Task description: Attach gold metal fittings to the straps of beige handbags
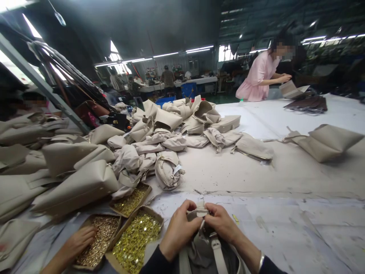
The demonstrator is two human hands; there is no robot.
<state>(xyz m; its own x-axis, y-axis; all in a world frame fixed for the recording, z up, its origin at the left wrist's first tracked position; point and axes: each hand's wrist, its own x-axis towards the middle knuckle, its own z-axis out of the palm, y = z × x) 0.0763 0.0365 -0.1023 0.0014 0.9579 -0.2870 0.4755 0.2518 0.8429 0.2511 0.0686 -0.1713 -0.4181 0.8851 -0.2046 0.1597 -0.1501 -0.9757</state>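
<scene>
Close in front of me a beige bag [201,249] hangs below my hands, its dark inside and buckled straps showing. My left hand [181,228] pinches a short pale strap end [202,211] at the top of the bag, with thumb and fingers closed. From the other side, my right hand [224,222] grips the same strap end between thumb and forefinger. Whether a small metal fitting sits between the fingers, I cannot tell. Left of my hands is an open box of small gold fittings [137,239].
A co-worker's hand [84,239] reaches into a box of copper-coloured fittings [98,238]. Behind it stands a smaller box of gold fittings [131,199]. Beige bags [82,186] and fabric linings [171,142] are heaped left and ahead. Across the table [313,179], a person in pink [258,76] handles a panel.
</scene>
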